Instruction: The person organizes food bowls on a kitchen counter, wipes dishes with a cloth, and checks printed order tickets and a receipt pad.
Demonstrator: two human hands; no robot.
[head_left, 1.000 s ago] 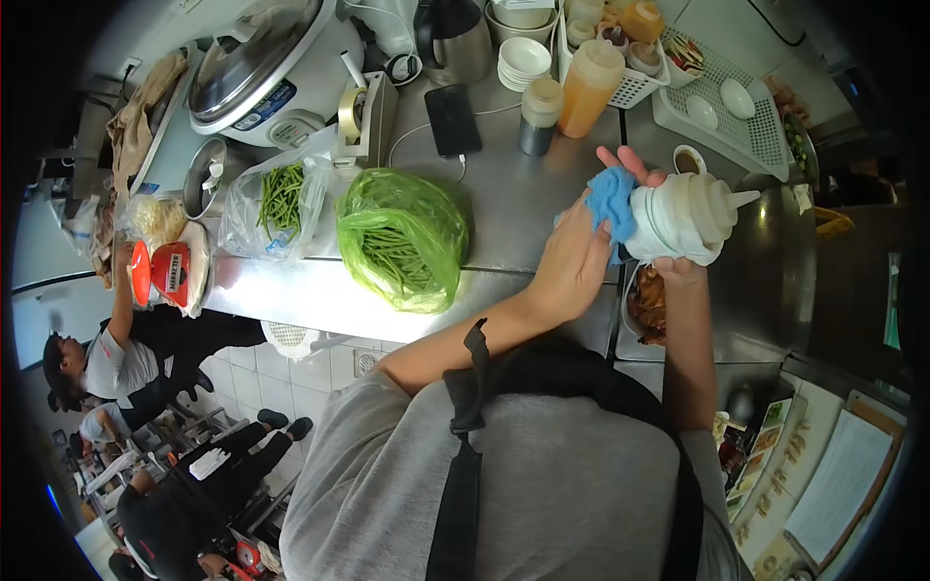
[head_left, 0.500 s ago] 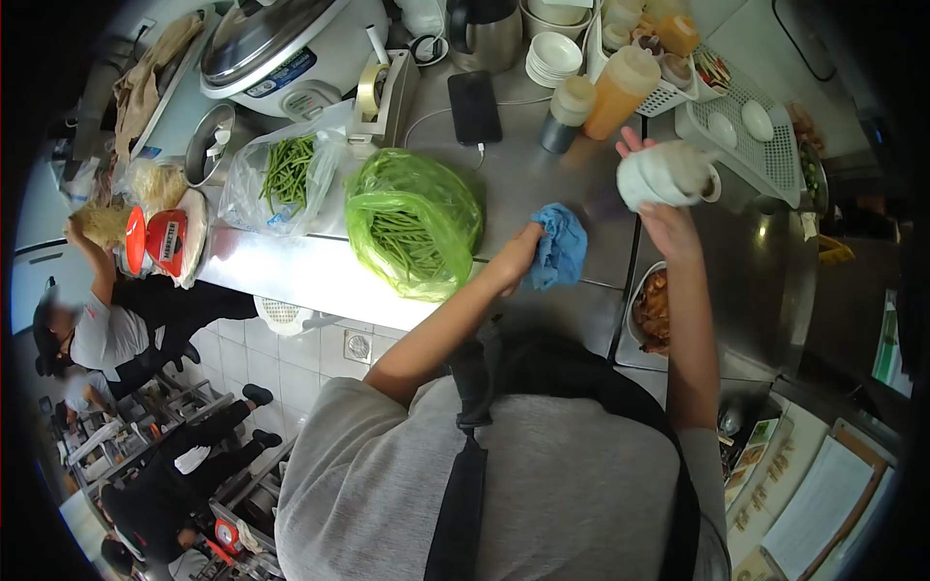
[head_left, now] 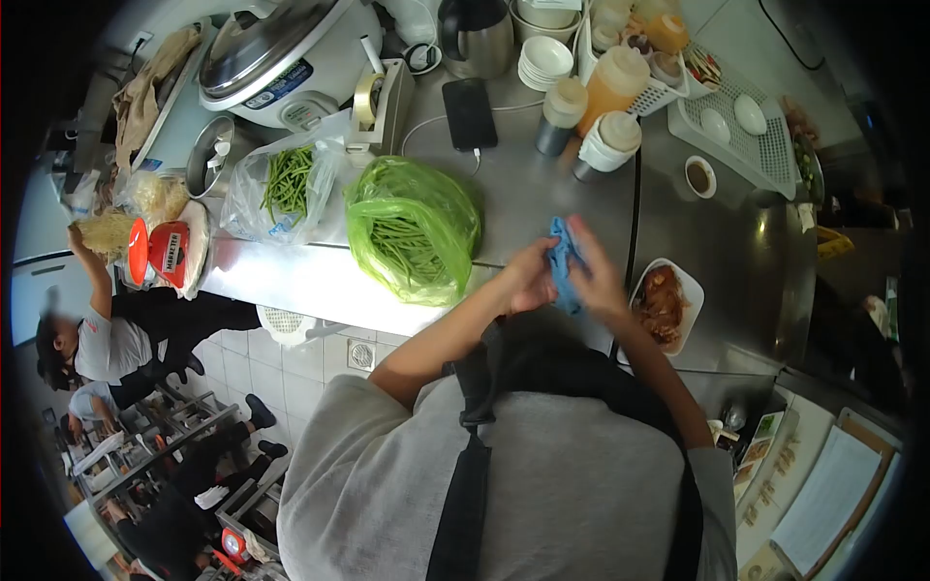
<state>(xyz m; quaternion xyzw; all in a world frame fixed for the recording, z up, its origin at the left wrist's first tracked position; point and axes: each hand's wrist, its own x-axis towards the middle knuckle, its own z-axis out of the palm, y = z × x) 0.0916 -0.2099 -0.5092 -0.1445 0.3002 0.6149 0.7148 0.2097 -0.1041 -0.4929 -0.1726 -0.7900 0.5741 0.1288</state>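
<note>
A crumpled blue cloth (head_left: 562,266) is between my two hands near the counter's front edge. My left hand (head_left: 531,275) grips it from the left. Against its other side lies my right hand (head_left: 599,276), blurred, its fingers pointing up. Behind them a squeeze bottle wrapped in white cloth (head_left: 608,145) stands upright beside a dark sauce bottle (head_left: 562,116) and an orange sauce bottle (head_left: 614,87). To the right are a white tray of brown cooked food (head_left: 663,306) and a small cup of dark sauce (head_left: 699,176).
Green beans fill a green bag (head_left: 412,232) and a clear bag (head_left: 288,184) on the left. Behind are a phone (head_left: 470,114) with its cable, a tape dispenser (head_left: 383,107) and a rice cooker (head_left: 281,73). Co-workers (head_left: 107,339) are at the far left.
The wrapped bottle has left my right hand and now stands by the other bottles. My right hand has come back to the blue cloth, meeting my left hand.
</note>
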